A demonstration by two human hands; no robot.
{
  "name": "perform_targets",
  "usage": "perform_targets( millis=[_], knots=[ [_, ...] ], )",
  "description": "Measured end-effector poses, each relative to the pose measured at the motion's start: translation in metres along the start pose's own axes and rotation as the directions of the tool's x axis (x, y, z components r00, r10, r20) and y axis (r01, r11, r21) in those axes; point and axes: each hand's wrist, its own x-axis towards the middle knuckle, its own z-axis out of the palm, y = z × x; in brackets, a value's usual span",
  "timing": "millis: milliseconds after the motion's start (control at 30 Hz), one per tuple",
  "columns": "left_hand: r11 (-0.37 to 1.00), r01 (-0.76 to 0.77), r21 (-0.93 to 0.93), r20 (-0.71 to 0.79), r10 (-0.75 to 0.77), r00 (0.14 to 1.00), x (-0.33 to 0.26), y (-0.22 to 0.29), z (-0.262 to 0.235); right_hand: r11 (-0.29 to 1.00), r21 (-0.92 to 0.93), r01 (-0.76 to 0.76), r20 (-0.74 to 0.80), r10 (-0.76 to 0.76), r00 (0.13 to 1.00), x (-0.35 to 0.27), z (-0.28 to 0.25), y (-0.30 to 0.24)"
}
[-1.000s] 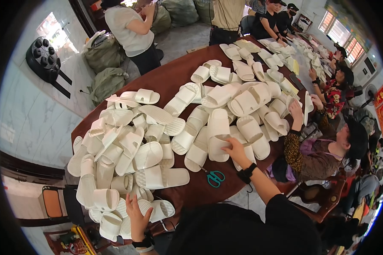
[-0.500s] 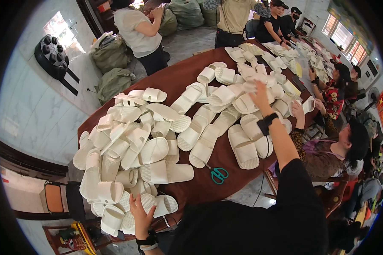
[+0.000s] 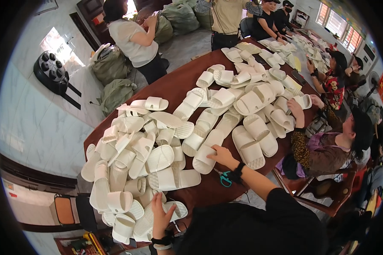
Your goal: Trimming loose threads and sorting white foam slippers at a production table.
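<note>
Your right hand [image 3: 222, 155] fingers curled onto a white slide slipper [image 3: 207, 153] mid-table, pale, ridged sole, open toe, left hand [image 3: 161, 216] spread flat on the slipper pile [image 3: 127, 170] at the near edge, teal scissors [image 3: 224, 178] just beside your wrist, half a second ago that right arm was stretched way out over the far slippers, now pulled back close.
</note>
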Motion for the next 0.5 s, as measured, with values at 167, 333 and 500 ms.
perform_targets(
  millis=[167,333,500],
  knots=[
    [0.660,0.284,-0.696,0.321,-0.068,0.945,0.032,0.033,0.042,0.930,0.329,0.163,0.098,-0.205,0.974,-0.054,-0.030,-0.055],
    [0.630,0.237,-0.740,0.162,-0.175,0.971,0.063,0.036,0.052,0.714,0.675,0.189,0.140,-0.375,0.916,-0.059,-0.041,-0.084],
    [0.465,0.244,-0.851,0.089,-0.329,0.940,0.046,0.026,0.036,0.954,-0.183,0.237,-0.305,-0.284,0.909,0.065,-0.075,0.069]
  ],
)
